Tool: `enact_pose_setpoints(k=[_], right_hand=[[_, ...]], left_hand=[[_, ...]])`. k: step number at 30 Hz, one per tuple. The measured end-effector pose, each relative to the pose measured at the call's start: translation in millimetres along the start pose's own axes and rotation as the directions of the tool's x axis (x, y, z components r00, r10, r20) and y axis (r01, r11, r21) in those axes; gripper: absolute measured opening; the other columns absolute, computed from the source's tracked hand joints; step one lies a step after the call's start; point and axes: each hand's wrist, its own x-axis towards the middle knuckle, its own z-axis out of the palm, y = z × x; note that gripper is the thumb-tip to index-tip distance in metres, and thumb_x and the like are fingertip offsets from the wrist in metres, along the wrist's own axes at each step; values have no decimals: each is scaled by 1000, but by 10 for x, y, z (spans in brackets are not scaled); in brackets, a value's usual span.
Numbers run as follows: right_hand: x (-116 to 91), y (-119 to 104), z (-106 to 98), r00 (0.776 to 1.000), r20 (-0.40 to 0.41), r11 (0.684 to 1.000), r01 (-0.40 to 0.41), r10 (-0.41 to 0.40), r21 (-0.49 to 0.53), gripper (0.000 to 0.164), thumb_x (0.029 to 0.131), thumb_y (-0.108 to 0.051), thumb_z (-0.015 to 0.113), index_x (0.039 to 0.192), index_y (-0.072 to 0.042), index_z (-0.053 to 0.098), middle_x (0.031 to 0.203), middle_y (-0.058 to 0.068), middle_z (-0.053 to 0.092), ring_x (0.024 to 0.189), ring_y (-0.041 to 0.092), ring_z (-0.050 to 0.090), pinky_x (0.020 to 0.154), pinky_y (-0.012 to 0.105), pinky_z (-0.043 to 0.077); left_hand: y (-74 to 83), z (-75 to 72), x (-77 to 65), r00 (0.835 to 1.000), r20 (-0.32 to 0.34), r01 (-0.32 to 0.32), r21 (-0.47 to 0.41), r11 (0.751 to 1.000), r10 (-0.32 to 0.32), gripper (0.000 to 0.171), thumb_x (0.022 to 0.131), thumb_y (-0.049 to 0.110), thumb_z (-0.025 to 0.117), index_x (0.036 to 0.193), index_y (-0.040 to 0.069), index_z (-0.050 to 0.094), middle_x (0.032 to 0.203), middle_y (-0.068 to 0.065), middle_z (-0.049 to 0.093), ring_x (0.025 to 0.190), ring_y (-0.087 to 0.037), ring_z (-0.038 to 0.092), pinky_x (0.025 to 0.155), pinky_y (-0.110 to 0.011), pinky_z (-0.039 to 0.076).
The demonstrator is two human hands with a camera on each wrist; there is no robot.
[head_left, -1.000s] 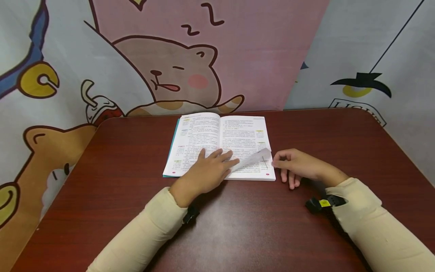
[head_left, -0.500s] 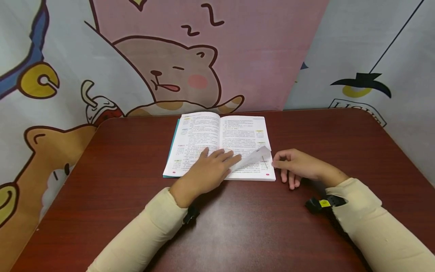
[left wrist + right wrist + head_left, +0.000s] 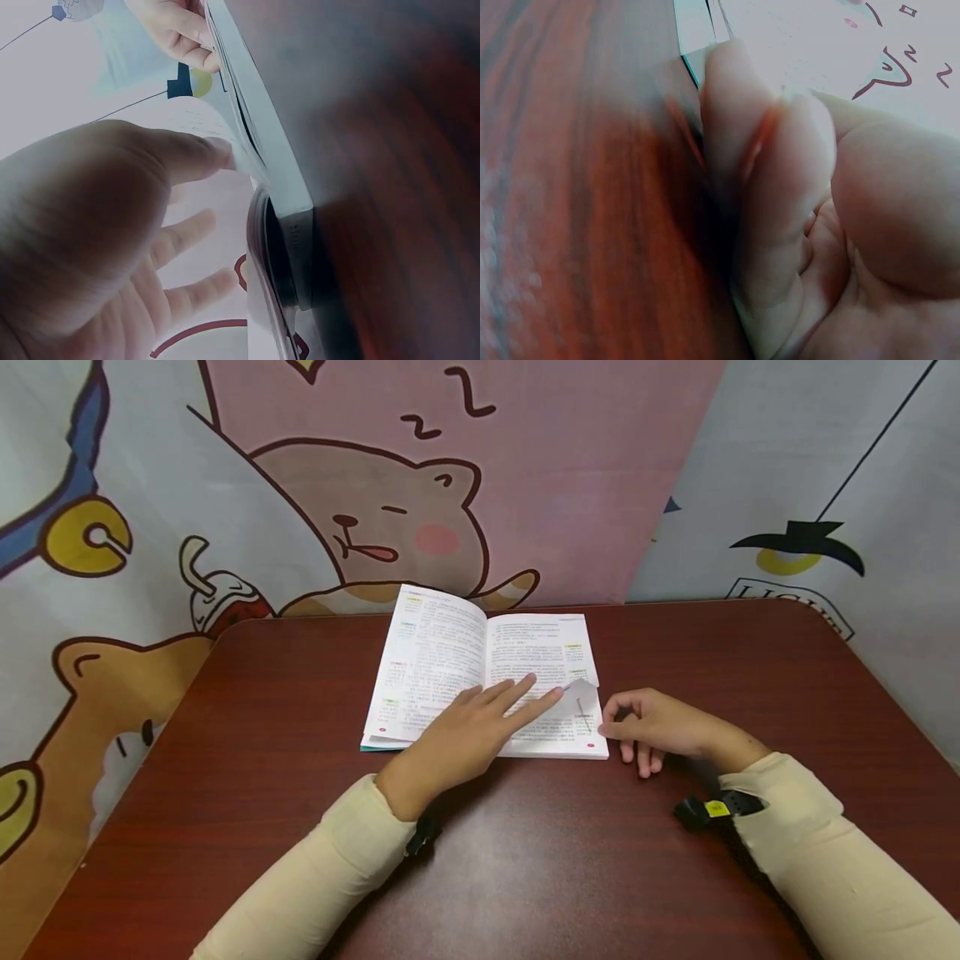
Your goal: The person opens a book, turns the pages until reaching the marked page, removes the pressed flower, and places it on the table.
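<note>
An open book with printed pages and a teal cover lies near the table's far edge. My left hand reaches over its lower middle, fingers long and spread. In the left wrist view, the thumb is at a curling page. A folded-over flap of the right-hand page shows beyond the left fingertips. At the book's right edge, my right hand has thumb and index finger together on the page edge, the other fingers bent below. The left-hand pages arch up from the cover.
The book rests on a dark reddish-brown table. Behind it hangs a cartoon-printed cloth. A black wrist strap with a yellow tag sits at the right sleeve.
My left hand has shifted right and forward, its fingers spreading wider over the flap. The left-hand pages have risen off the cover at their far end. The right hand has hardly moved.
</note>
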Motion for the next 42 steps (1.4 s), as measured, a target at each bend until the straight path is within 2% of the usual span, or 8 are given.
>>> enact_pose_setpoints(k=[3, 7, 11, 15, 21, 26, 33, 42], right_hand=[[-5, -6, 0, 1000, -6, 1000, 4, -4, -15, 29, 98, -25, 64, 106, 2, 55, 65, 11, 64, 42, 18, 63, 40, 32, 52], [-6, -5, 2, 1000, -7, 1000, 0, 0, -11, 29, 98, -24, 64, 106, 2, 55, 65, 11, 64, 42, 18, 63, 40, 32, 52], [-6, 3, 8, 1000, -5, 1000, -6, 6, -1, 29, 98, -24, 65, 105, 2, 55, 65, 11, 63, 42, 18, 63, 40, 32, 52], [-6, 13, 11, 1000, -4, 1000, -4, 4, -3, 30, 98, -25, 65, 106, 2, 55, 65, 11, 63, 42, 18, 63, 41, 33, 52], [-3, 26, 7, 1000, -10, 1000, 8, -8, -13, 29, 98, -25, 65, 105, 2, 55, 64, 11, 63, 42, 18, 63, 40, 34, 52], [8, 36, 12, 1000, -8, 1000, 4, -4, -6, 28, 98, -25, 64, 105, 1, 56, 64, 10, 63, 42, 18, 63, 40, 34, 52], [0, 26, 9, 1000, -12, 1000, 6, -6, -14, 30, 98, -25, 65, 104, 2, 55, 65, 10, 63, 42, 17, 63, 39, 34, 52], [7, 29, 2, 1000, -16, 1000, -1, 0, -25, 31, 97, -27, 66, 105, 1, 55, 65, 11, 64, 42, 19, 63, 40, 35, 52]], left_hand=[[3, 0, -7, 1000, -11, -18, 0, 1000, 18, 86, 94, 1, 59, 160, 37, 18, 162, -4, 35, 141, -25, 47, 106, -51, 46], [2, 5, -7, 1000, -7, -12, 14, 1000, 12, 74, 95, 2, 57, 157, 34, 31, 166, -6, 27, 146, -27, 40, 109, -52, 43], [-9, 18, 4, 1000, -9, 20, 52, 998, -20, 62, 96, 12, 57, 153, 30, 42, 168, -10, 18, 154, -31, 23, 118, -52, 32], [-28, 31, 10, 999, -27, 41, 76, 996, -39, 62, 93, 19, 63, 152, 25, 45, 168, -10, 16, 157, -32, 9, 124, -52, 20], [-42, 33, 9, 999, -18, 34, 114, 993, -32, 66, 93, 23, 67, 152, 11, 42, 166, -10, 24, 156, -31, 14, 125, -46, 19], [-39, 27, -11, 1000, -2, 18, 124, 992, -18, 67, 94, 19, 63, 153, 2, 37, 164, -13, 30, 155, -30, 20, 125, -42, 20], [-37, 42, -11, 999, -15, 38, 71, 997, -38, 66, 96, 11, 55, 157, 7, 31, 164, -9, 31, 155, -28, 19, 125, -42, 20], [-36, 41, -5, 1000, -18, 0, 80, 997, 1, 68, 89, -2, 54, 154, 9, 38, 164, -8, 31, 155, -30, 18, 126, -42, 17]])
